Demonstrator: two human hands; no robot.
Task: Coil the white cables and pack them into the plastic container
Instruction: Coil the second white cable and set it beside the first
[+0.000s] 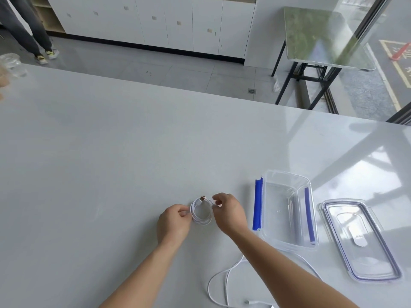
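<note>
On a glossy pale-grey tabletop (111, 152) in a room with white cabinets (155, 23) and grey floor tiles (178, 72), the left hand (173, 223) and right hand (229, 213) pinch a small coiled white cable (201, 213) from opposite sides, left of the open clear plastic container with blue clips (287, 207), whose clear lid (360, 238) lies beside it.

Clear glossy plastic container (287, 210) & lid (360, 241); smooth semi-gloss tabletop (111, 152).

No legible text; painted floor marking (400, 53) far right bears characters, too blurred to read.
</note>
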